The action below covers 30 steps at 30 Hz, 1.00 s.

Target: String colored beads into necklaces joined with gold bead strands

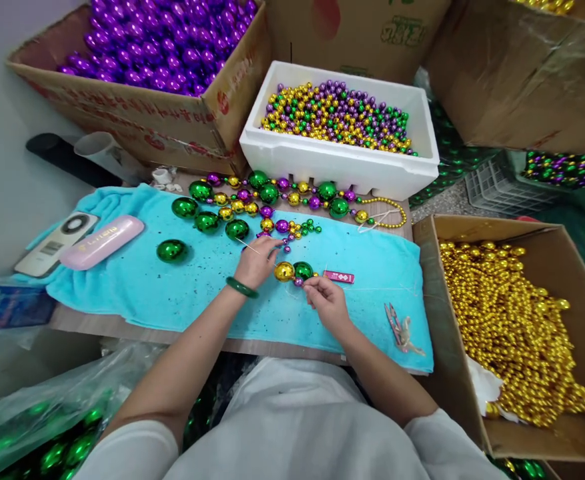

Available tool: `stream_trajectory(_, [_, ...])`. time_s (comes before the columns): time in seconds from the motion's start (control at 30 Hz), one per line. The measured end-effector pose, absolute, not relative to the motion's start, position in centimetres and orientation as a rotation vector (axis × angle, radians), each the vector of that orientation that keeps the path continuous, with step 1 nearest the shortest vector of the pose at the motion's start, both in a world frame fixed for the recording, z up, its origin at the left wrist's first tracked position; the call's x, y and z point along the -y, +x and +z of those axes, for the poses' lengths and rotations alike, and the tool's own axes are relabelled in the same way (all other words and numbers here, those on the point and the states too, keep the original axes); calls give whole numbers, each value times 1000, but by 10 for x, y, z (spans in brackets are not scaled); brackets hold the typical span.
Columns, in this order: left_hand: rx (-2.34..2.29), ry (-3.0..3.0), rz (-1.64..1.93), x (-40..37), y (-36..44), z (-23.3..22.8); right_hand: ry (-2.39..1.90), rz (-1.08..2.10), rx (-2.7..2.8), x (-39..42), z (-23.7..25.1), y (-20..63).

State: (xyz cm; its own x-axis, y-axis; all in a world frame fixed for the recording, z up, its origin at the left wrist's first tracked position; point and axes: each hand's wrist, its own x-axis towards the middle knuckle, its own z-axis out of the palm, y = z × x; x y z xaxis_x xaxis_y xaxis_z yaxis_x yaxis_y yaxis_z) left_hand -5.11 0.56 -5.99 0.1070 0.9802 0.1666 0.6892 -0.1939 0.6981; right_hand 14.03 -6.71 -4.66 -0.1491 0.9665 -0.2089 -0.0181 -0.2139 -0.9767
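A gold ball [284,271] and a green ball [303,269] are pinched between the narrowed fingers of the left hand [257,261] and the right hand [326,301]. A red tag [339,277] lies just beside the right fingers. Beyond them, strung beads [272,200] and a white foam box [339,163] are found. Scissors [398,328] rest on the turquoise towel [197,287], further right.
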Motion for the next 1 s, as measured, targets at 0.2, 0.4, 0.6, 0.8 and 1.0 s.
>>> stream_trajectory(0.2, [-1516, 2134, 809, -48, -23, -59, -1237, 1499, 1194, 71, -37, 140])
stream_trajectory(0.4, [-1527, 2266, 541, -76, 6, -54, -1226, 1461, 1159, 72, -37, 143])
stream_trajectory(0.6, [-1567, 2242, 529, -75, 18, -55, -1220, 1440, 1158, 71, -40, 148])
stream_trajectory(0.8, [-1368, 1365, 1086, -62, -6, -39, -1233, 1356, 1145, 69, -40, 158])
stream_trajectory(1.0, [-893, 461, 1300, -25, -47, -13, -1321, 1290, 1134, 65, -44, 165])
